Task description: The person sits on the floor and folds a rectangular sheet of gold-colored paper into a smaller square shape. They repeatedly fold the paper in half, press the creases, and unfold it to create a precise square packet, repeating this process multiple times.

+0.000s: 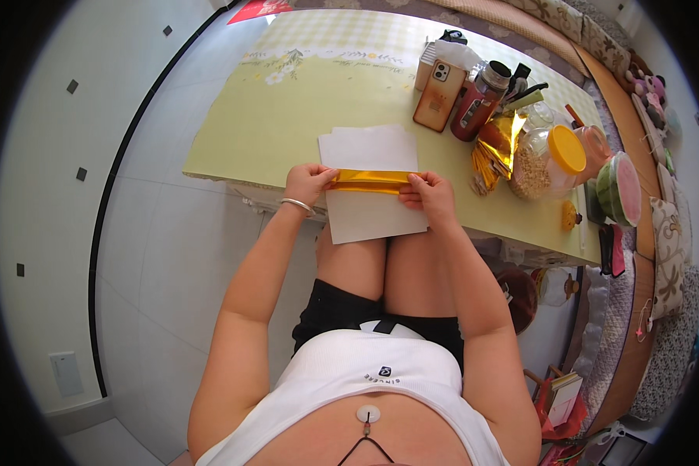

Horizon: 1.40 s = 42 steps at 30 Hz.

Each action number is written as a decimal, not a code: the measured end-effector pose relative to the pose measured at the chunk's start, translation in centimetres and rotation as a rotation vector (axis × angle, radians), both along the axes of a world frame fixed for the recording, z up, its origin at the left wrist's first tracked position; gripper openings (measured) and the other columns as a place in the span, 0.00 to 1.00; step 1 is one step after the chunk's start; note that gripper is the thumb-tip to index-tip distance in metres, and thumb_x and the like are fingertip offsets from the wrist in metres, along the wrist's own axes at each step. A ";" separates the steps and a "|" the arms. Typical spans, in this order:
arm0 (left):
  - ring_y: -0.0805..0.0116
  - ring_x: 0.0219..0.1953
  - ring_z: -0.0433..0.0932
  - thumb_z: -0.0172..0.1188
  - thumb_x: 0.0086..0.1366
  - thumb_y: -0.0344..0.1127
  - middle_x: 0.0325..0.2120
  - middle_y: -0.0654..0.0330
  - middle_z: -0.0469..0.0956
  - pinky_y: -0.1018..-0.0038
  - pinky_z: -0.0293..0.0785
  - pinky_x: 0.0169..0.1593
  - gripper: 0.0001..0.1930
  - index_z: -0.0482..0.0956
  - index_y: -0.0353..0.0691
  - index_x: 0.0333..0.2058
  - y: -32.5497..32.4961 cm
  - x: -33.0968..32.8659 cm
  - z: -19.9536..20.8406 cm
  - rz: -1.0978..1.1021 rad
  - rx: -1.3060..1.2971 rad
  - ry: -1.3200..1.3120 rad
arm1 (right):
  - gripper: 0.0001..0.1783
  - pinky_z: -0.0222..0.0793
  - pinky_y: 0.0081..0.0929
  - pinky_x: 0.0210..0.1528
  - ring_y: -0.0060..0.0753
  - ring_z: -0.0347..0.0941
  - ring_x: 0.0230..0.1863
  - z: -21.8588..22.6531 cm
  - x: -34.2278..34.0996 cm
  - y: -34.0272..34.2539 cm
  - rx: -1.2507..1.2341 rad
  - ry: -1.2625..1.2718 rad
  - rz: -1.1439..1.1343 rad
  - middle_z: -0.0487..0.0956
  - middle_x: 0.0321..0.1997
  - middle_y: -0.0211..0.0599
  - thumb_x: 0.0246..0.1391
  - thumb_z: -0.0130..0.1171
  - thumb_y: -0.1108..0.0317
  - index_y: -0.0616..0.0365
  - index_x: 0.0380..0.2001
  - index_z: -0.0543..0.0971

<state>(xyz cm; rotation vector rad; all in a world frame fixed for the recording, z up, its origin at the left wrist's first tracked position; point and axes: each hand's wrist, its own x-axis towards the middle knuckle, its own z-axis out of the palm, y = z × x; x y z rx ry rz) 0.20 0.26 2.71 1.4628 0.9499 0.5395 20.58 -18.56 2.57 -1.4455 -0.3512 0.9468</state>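
Observation:
A strip of shiny gold foil paper, with a crease along its length, stretches level between my two hands. My left hand, with a bangle at its wrist, pinches the strip's left end. At the right end, my right hand grips it between thumb and fingers. Beneath the strip lie white paper sheets, partly on the table and partly over the edge above my thighs. To the right of my right hand, a bundle of folded gold foil pieces rests on the table.
The table has a pale green cover. On its right stand a phone, a dark red bottle, a jar with a yellow lid and a watermelon-patterned container. A red bag sits at lower right.

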 end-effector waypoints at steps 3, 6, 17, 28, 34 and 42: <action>0.74 0.27 0.78 0.69 0.62 0.34 0.26 0.60 0.81 0.78 0.78 0.33 0.11 0.83 0.32 0.26 0.2 -0.3 -1.0 -0.015 0.176 0.101 | 0.10 0.75 0.20 0.23 0.26 0.82 0.24 0.3 -0.3 0.1 -0.092 -0.094 0.016 0.83 0.26 0.39 0.62 0.62 0.66 0.61 0.30 0.77; 0.70 0.26 0.77 0.70 0.59 0.35 0.24 0.59 0.79 0.72 0.75 0.32 0.12 0.81 0.33 0.23 -0.2 -0.5 -0.8 -0.058 0.494 0.267 | 0.12 0.74 0.24 0.23 0.26 0.80 0.21 0.5 -0.6 0.3 -0.202 -0.256 0.050 0.82 0.23 0.39 0.61 0.62 0.65 0.61 0.27 0.77; 0.56 0.31 0.74 0.69 0.58 0.36 0.27 0.53 0.74 0.64 0.73 0.37 0.14 0.78 0.33 0.21 -0.7 -0.6 -1.1 -0.119 0.831 0.303 | 0.13 0.74 0.45 0.34 0.51 0.80 0.30 0.1 -1.4 -0.6 -0.512 -0.936 0.105 0.83 0.27 0.44 0.56 0.62 0.57 0.57 0.28 0.82; 0.49 0.36 0.76 0.66 0.62 0.35 0.36 0.49 0.72 0.61 0.77 0.42 0.10 0.76 0.34 0.30 -0.7 -0.4 -2.1 -0.232 1.053 0.342 | 0.11 0.74 0.40 0.47 0.45 0.77 0.51 0.6 -3.4 -0.3 -0.505 -1.470 0.074 0.82 0.48 0.42 0.55 0.62 0.62 0.56 0.38 0.80; 0.48 0.37 0.76 0.65 0.62 0.33 0.36 0.49 0.71 0.61 0.77 0.41 0.09 0.74 0.35 0.32 -1.0 -0.3 -2.5 -0.237 1.128 0.345 | 0.24 0.53 0.45 0.73 0.47 0.63 0.71 -2.2 -4.5 0.5 -0.042 -1.869 0.292 0.72 0.67 0.47 0.58 0.56 0.67 0.62 0.57 0.75; 0.47 0.57 0.73 0.58 0.66 0.42 0.57 0.46 0.71 0.52 0.65 0.63 0.20 0.77 0.33 0.49 -2.4 -0.6 -2.6 -0.265 1.486 0.366 | 0.39 0.48 0.46 0.76 0.45 0.56 0.76 -3.2 -6.6 0.1 -0.070 -1.657 0.441 0.62 0.74 0.46 0.56 0.62 0.53 0.63 0.66 0.67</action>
